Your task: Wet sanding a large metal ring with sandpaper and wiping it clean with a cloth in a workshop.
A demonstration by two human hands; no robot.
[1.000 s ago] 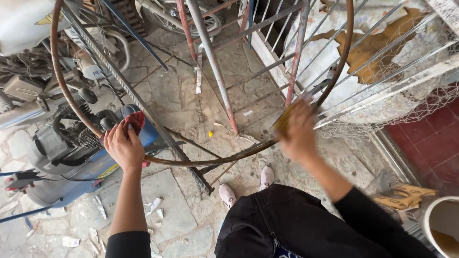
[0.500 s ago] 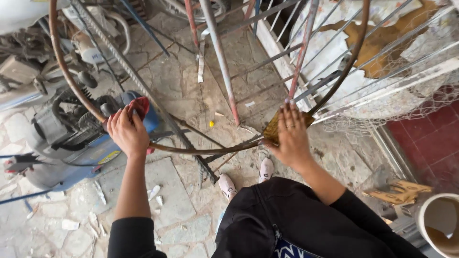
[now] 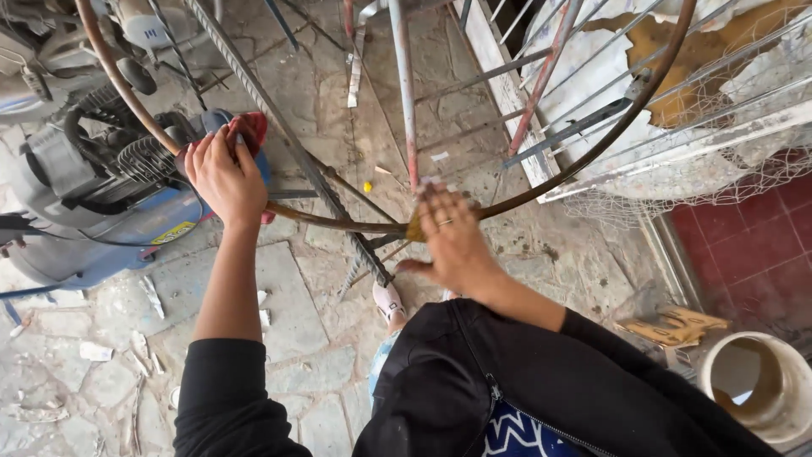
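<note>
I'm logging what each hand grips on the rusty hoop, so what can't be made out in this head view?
- The yellowish pad under the right hand: mostly covered by fingers and motion-blurred.
- Left hand: its palm hides the grip on the rusty hoop.
- The hoop's top: cut off by the frame edge.
- White bucket: contents unclear.

Floor: grey stone paving (image 3: 296, 279), cracked, dusty.
On it: blue air compressor (image 3: 93, 211) at left, white bucket (image 3: 757, 385) at right, paper scraps (image 3: 152, 296), white shoe (image 3: 389, 300).
</note>
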